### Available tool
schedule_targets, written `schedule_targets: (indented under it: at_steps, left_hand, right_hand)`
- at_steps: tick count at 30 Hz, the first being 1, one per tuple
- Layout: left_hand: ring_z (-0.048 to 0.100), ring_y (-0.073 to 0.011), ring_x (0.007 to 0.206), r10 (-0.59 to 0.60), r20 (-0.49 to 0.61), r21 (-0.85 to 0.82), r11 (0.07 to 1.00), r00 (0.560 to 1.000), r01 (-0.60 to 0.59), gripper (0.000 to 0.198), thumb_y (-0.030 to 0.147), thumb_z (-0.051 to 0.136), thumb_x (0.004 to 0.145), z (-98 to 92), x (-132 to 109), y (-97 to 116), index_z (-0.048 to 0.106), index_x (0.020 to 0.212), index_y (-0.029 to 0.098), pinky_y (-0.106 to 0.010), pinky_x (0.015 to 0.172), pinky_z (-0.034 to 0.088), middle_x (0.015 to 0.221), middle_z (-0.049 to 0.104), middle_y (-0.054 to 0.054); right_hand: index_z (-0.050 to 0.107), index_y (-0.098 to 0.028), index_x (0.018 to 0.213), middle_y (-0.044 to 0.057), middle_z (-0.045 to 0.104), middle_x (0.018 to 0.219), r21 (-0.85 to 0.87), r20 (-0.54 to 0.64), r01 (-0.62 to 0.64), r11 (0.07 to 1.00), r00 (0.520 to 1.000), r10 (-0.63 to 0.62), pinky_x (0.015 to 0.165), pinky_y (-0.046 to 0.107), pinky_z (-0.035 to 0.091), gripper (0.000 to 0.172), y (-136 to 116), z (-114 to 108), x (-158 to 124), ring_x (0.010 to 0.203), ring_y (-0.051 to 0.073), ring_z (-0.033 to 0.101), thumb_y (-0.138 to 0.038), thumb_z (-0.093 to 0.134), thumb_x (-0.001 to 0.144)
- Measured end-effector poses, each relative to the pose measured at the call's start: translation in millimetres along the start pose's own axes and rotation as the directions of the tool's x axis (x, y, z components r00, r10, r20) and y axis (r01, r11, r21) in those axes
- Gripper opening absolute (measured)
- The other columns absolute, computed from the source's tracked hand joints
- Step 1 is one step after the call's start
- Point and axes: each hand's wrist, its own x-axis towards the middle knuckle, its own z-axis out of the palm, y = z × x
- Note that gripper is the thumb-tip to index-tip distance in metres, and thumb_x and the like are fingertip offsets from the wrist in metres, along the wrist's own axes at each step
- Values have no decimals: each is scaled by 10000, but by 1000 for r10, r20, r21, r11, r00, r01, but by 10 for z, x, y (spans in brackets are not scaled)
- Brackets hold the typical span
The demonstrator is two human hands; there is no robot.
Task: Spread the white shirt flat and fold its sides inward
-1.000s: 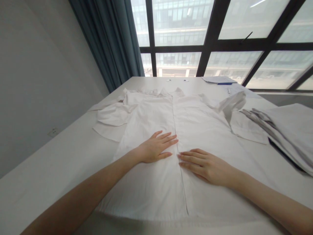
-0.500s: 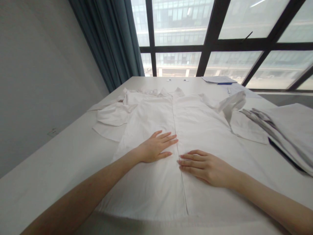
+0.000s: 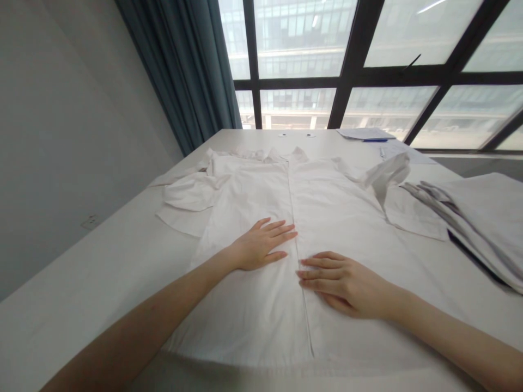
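Note:
A white shirt [image 3: 253, 190] lies spread flat on the white table [image 3: 134, 261], its collar toward the window and its hem toward me. A straight edge runs down its middle. My left hand [image 3: 261, 244] rests flat on the cloth left of that edge, fingers spread and their tips touching the line. On the right half, a little nearer to me, my right hand [image 3: 343, 282] lies with fingers stretched out and fingertips at the same edge. Neither hand grips the fabric. The sleeves lie out to both sides, the right one crumpled upward.
Folded white cloth [image 3: 490, 212] is stacked at the right, with a dark edge beneath it. Papers [image 3: 363, 133] and a blue pen [image 3: 375, 140] lie at the far end. Beyond are a blue curtain [image 3: 183, 71] and a dark-framed window [image 3: 347, 81]; a grey wall [image 3: 73, 136] stands left.
My right hand has shifted very slightly toward me, its thumb showing more below the fingers. The left hand and the shirt look the same.

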Motion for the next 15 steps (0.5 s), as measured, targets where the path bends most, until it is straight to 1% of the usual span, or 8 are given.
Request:
schedule_targets:
  at_steps: [4,6,9,12,15]
  left_hand:
    - [235,-212,1465,-9,12,11,1000,1000,9,532,434,353,1017,-3,4,9,273,1513,260,-428,1180,117,1587,269,-39]
    - [228,-214,1468,-16,20,18,1000,1000,16,533,428,357,1017,-4,8,12,270,1513,254,-430,1178,124,1591,259,-43]
    - [231,-213,1467,-18,19,22,1000,1000,17,532,425,360,1016,-3,15,9,267,1514,263,-428,1176,130,1589,266,-47]
    - [234,-211,1466,-8,22,24,1000,1000,8,530,427,351,1018,3,19,0,261,1515,268,-429,1177,123,1587,272,-49]
    - [229,-211,1467,4,25,37,999,1000,-5,527,420,336,1023,13,6,-3,255,1518,258,-432,1179,105,1589,263,-54]
  right_hand:
    - [599,-178,1303,77,638,1308,68,27,-74,995,997,72,1101,382,382,393,-61,-20,-7,1322,171,480,-144,418,955]
    - [551,-185,1359,73,594,1365,71,65,-113,991,992,109,1125,395,354,410,-104,-17,-44,1362,177,430,-172,415,972]
    - [436,-230,1454,51,496,1461,84,150,-164,983,977,150,1168,457,281,464,-197,-6,-142,1421,202,329,-268,432,992]
    - [344,-293,1501,2,409,1520,119,246,-186,975,957,152,1182,509,229,499,-329,-16,-255,1457,220,230,-339,408,1009]
    - [331,-326,1503,-44,375,1534,164,325,-181,970,938,120,1192,527,195,491,-489,-66,-347,1471,225,165,-357,384,1016]
